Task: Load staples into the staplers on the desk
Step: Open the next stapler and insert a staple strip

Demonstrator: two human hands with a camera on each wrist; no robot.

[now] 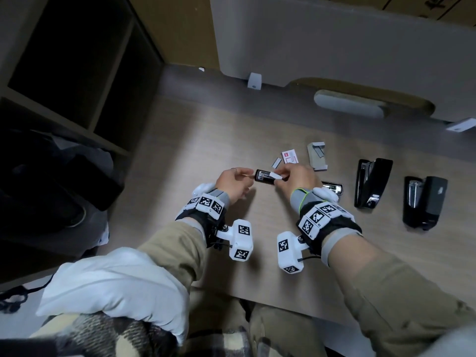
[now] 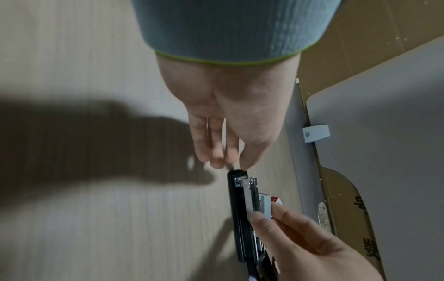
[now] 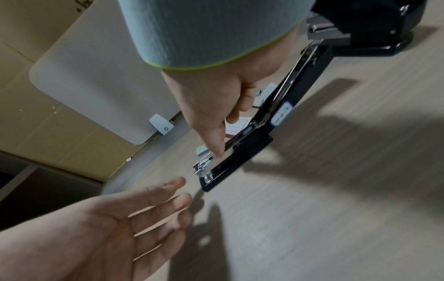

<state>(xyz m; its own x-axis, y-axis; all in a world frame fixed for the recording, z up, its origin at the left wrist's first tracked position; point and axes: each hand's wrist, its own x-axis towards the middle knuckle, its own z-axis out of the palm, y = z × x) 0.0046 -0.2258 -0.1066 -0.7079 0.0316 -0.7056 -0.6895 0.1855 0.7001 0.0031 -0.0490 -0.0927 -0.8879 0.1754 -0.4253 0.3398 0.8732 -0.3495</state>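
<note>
A black stapler [image 1: 263,177] lies opened flat on the desk, its metal staple channel [image 2: 248,197] facing up. My right hand [image 1: 296,176] pinches a pale staple strip [image 1: 277,176] between thumb and fingers and holds it over the channel. In the left wrist view the staple strip [image 2: 266,207] sits just beside the rail. My left hand [image 1: 233,180] is open with straight fingers [image 3: 177,192], just short of the stapler's front end [image 3: 206,180]. Two more black staplers [image 1: 372,182] [image 1: 423,200] lie opened to the right.
Behind my hands lie a red-and-white staple box [image 1: 289,156], a grey box tray [image 1: 317,156] with staples and a loose staple strip [image 1: 276,163]. A grey partition [image 1: 334,47] closes the desk's far side. Dark shelves [image 1: 77,73] stand on the left.
</note>
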